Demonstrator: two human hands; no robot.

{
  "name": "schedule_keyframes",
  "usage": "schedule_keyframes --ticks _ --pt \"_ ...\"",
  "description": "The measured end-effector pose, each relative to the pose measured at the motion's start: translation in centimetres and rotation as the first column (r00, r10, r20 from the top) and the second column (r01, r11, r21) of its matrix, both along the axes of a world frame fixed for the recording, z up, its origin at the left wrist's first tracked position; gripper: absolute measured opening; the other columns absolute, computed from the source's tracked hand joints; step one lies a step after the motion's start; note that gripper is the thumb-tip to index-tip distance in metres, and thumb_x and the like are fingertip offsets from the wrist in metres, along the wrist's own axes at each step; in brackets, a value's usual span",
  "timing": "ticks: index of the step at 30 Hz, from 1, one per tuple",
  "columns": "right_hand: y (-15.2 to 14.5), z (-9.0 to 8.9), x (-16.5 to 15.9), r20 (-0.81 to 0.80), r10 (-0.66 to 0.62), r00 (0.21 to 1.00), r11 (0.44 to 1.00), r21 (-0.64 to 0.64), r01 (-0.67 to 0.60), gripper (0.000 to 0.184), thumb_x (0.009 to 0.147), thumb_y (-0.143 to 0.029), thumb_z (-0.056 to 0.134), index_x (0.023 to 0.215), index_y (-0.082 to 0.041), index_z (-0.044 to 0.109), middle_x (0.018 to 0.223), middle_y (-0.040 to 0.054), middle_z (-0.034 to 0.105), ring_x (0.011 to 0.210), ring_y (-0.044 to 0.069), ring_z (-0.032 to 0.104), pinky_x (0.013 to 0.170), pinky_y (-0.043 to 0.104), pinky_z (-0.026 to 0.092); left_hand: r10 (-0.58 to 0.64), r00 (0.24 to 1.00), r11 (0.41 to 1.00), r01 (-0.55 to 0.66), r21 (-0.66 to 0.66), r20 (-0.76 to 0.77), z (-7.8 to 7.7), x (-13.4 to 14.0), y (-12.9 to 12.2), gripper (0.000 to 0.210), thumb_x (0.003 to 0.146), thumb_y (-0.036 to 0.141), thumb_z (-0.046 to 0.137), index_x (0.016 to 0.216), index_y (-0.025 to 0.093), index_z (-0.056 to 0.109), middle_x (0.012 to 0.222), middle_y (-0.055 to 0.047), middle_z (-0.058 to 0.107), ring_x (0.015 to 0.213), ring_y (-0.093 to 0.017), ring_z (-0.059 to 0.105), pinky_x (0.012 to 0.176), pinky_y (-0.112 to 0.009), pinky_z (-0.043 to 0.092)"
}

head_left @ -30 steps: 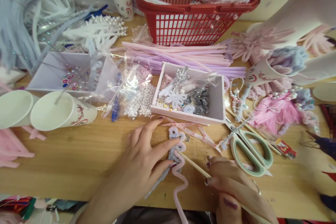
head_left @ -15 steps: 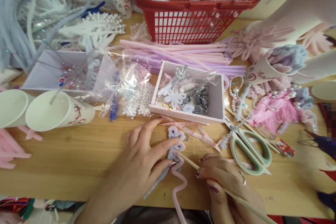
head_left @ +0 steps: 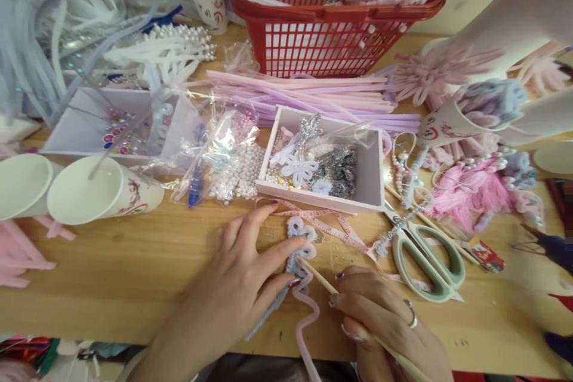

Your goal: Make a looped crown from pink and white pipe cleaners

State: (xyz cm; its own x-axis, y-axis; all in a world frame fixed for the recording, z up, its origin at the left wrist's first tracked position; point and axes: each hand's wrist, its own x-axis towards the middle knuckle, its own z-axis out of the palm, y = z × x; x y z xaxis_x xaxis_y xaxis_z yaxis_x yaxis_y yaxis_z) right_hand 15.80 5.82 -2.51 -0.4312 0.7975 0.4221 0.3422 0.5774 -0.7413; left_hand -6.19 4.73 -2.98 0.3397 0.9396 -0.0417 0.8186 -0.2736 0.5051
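My left hand [head_left: 248, 271] lies over a looped pipe-cleaner piece [head_left: 295, 227] on the table, thumb and index finger holding it down. Curled pink and pale blue strands form small loops along its edge. From it a wavy pink pipe cleaner [head_left: 307, 325] trails toward the table's front edge. My right hand [head_left: 380, 310] is closed around a thin wooden stick [head_left: 320, 277], a ring on one finger. The stick's tip touches the pink strand just beside my left index finger and thumb. Part of the looped piece is hidden under my left hand.
A tape measure [head_left: 326, 230] and green-handled scissors [head_left: 432, 262] lie right of my hands. Behind stand a white box of trimmings [head_left: 308, 194], bagged pearl beads [head_left: 242, 173] and a red basket [head_left: 331, 15]. Paper cups [head_left: 138, 191] lie at left, pink pipe cleaners [head_left: 290, 86] farther back.
My right hand has shifted slightly up and left along the stick, its fingers nearer the tip. My left hand and the looped piece stay in place.
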Motion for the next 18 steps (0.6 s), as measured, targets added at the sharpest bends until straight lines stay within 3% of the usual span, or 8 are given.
schedule_keyframes --ticks 11,18 --pt "-0.6 -0.8 0.8 -0.015 -0.018 1.000 1.000 0.019 0.019 0.015 0.095 -0.010 0.054 0.105 -0.015 0.063 0.083 0.0082 0.069 0.081 0.023 0.071 0.070 0.037 0.060 0.002 1.000 1.000 -0.002 -0.011 -0.004 0.1 0.0 -0.1 0.040 0.099 0.025 0.053 0.137 0.038 0.056 0.152 -0.009 0.031 0.130 -0.036 0.041 0.103 -0.058 0.043" --pt "-1.0 -1.0 -0.8 -0.215 -0.180 0.960 0.982 0.026 0.190 0.014 0.100 -0.017 0.049 0.097 -0.015 0.063 0.075 0.0053 0.063 0.074 0.020 0.065 0.068 0.037 0.057 -0.004 1.000 1.000 0.004 0.002 0.019 -0.1 -0.1 -0.1 0.041 0.100 0.025 0.053 0.139 0.038 0.056 0.152 -0.009 0.031 0.132 -0.035 0.040 0.105 -0.058 0.041"
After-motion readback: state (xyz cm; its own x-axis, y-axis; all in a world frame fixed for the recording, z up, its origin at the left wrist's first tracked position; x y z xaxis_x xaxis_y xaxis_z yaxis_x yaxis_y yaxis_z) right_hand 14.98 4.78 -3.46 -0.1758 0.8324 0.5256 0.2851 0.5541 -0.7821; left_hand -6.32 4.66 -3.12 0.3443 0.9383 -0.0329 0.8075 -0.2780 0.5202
